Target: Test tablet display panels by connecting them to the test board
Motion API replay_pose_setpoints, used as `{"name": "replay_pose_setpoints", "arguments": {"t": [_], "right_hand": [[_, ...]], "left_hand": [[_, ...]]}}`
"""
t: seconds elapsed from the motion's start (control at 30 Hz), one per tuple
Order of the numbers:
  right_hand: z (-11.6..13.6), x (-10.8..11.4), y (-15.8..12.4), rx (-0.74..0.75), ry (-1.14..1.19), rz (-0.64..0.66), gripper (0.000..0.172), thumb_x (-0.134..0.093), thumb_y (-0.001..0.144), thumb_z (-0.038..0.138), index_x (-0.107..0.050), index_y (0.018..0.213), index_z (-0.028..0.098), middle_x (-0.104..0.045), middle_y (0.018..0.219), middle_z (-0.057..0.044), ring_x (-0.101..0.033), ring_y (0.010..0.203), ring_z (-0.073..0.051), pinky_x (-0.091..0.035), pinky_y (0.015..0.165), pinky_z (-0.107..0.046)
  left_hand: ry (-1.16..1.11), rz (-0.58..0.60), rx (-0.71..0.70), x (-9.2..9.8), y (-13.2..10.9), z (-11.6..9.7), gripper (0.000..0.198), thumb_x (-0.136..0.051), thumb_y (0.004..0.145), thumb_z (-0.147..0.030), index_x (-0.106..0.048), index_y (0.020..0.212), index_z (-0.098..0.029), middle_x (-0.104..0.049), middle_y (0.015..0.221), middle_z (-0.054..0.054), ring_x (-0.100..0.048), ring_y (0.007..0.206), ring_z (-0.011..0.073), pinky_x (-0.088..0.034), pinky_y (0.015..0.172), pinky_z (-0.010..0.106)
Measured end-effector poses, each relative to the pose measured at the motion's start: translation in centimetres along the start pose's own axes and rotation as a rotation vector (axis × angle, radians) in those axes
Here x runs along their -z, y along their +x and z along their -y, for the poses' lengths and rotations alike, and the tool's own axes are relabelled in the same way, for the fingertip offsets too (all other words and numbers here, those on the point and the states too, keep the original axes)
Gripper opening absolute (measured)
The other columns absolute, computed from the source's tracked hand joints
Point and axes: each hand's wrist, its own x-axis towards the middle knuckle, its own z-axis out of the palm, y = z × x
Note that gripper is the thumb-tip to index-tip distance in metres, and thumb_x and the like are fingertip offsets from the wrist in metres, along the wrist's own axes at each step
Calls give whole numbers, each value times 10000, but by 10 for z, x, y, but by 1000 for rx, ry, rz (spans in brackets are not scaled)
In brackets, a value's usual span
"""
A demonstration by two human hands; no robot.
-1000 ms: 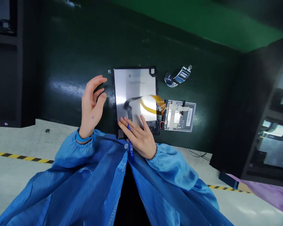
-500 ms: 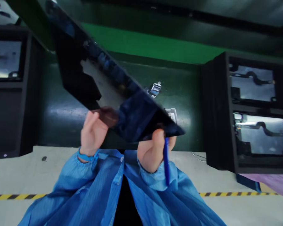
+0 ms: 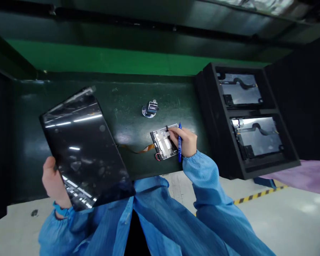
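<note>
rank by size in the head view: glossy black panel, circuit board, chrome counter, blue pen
1. Glossy black panel
2. Circuit board
Unranked: blue pen looks longer, chrome counter wider.

- Over my remote feed I saw a dark green desk [image 3: 125,101], a soft sheen lying on its surface.
- Behind it I made out a bright green strip [image 3: 104,58], and above that a dark rail [image 3: 149,26] crossing the view.
- To my right stood a black two-compartment rack [image 3: 216,142].
- Below, I saw pale floor [image 3: 290,220], marked with yellow-and-black striped tape [image 3: 260,195], with whitish glare [image 3: 308,208] on the right.
</note>
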Motion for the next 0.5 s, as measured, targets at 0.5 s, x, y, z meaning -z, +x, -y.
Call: {"name": "replay_pose_setpoints", "arguments": {"t": [0.5], "right_hand": [[-2, -2, 1, -86, 121, -9, 165, -534, 948, 309, -648, 1013, 209, -728, 914, -70, -695, 840, -200, -542, 764, -312]], "left_hand": [[-4, -55, 147, -22, -16, -21, 239, -754, 717, -491, -696, 949, -476, -667, 919, -90, -602, 1037, 316, -435, 999, 518]]}}
